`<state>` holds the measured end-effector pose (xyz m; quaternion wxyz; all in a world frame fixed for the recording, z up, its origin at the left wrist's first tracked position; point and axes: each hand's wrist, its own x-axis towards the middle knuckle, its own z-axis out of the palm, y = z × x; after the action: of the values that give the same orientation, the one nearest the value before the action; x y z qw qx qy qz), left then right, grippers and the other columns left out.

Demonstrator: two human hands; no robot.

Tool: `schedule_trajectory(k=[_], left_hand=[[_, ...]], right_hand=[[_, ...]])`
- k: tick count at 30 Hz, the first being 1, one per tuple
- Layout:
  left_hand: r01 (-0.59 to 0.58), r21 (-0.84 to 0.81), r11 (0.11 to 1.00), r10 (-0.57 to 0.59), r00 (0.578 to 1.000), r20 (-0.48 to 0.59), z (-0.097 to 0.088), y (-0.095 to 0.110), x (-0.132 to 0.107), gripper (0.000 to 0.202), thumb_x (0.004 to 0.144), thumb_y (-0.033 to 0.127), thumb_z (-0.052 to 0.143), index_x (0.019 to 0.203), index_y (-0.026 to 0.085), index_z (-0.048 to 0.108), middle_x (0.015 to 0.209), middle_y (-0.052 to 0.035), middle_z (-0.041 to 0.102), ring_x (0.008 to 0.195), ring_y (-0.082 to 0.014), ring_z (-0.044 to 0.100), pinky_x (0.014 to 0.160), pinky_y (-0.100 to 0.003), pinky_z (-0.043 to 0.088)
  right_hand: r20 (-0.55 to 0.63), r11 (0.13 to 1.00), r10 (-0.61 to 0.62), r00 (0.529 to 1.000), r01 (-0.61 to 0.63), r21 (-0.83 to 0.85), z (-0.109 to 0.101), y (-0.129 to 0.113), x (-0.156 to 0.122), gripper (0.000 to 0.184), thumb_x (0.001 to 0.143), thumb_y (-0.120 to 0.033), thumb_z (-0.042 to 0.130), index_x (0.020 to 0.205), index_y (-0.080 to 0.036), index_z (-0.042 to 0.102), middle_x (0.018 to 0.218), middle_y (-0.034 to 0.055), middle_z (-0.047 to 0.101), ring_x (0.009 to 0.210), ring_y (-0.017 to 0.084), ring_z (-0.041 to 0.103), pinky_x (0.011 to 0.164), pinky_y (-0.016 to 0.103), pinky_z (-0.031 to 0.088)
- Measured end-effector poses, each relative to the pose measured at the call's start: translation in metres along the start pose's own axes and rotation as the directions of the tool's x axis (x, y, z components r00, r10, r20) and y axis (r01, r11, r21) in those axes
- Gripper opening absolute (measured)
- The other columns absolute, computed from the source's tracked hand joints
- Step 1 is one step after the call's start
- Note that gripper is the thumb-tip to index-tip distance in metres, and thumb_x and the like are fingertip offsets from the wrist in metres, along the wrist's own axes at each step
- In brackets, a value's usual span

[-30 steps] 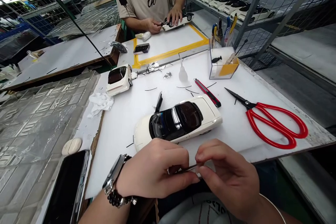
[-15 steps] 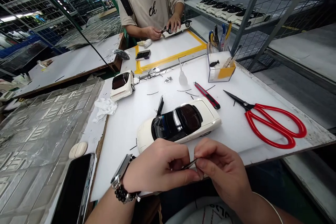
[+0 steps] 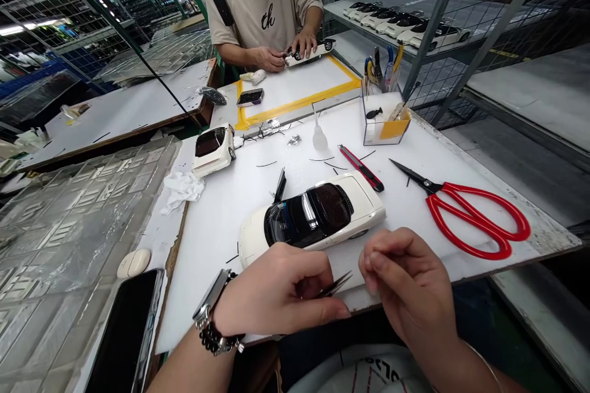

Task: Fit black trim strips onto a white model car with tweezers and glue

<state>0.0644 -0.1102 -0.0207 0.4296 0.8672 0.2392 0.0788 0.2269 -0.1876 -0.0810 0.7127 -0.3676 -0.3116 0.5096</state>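
Note:
My left hand is closed around a pair of tweezers, whose thin points stick out to the right. Just beyond those points, my right hand is raised with thumb and forefinger pinched together; anything between them is too small to make out. Behind both hands a white model car with a black roof stands on the white work surface. Its far-side door stands ajar. The near front of the car is partly covered by my left hand.
Red-handled scissors and a red box cutter lie to the right. Behind are a dropper bottle, a clear tool box and another model car. A phone lies left. Across the table, a co-worker handles a car.
My right hand has drawn away to the right from my left hand, uncovering the tweezer points. My left hand has stayed nearly still.

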Motion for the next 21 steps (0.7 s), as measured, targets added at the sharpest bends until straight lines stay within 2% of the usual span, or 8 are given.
schedule_trajectory(k=[5,10,21], left_hand=[[0.004,0.016,1.0,-0.004,1.0,-0.007,-0.0001,-0.0007,0.0,0.03,0.08,0.033,0.065,0.066,0.015,0.046,0.053,0.0087,0.038,0.047,-0.0022,0.032,0.044,-0.014,0.026],[-0.016,0.022,1.0,0.017,1.0,-0.014,-0.0001,-0.0006,-0.0002,0.03,0.08,0.033,0.065,0.065,0.014,0.046,0.054,0.0084,0.038,0.048,-0.0021,0.032,0.045,-0.014,0.025],[-0.013,-0.013,1.0,0.012,1.0,-0.016,0.0006,-0.0006,-0.0013,0.033,0.08,0.032,0.066,0.063,0.015,0.043,0.054,0.0083,0.038,0.049,-0.0024,0.032,0.045,-0.014,0.025]], right_hand=[[-0.002,0.999,0.049,0.999,-0.049,-0.004,-0.0015,0.0036,-0.0055,0.01,0.085,-0.016,0.061,0.083,-0.022,0.053,0.07,-0.0042,0.054,0.054,0.004,0.05,0.048,0.015,0.042],[-0.006,0.999,0.032,0.999,-0.032,0.003,-0.0004,0.0033,-0.0048,0.011,0.084,-0.016,0.061,0.083,-0.022,0.052,0.07,-0.0045,0.054,0.053,0.004,0.05,0.048,0.014,0.041],[0.023,0.998,0.05,0.999,-0.049,-0.035,-0.0053,0.005,-0.0037,0.005,0.084,-0.02,0.063,0.085,-0.024,0.062,0.069,-0.0034,0.055,0.057,0.006,0.052,0.051,0.016,0.044]])
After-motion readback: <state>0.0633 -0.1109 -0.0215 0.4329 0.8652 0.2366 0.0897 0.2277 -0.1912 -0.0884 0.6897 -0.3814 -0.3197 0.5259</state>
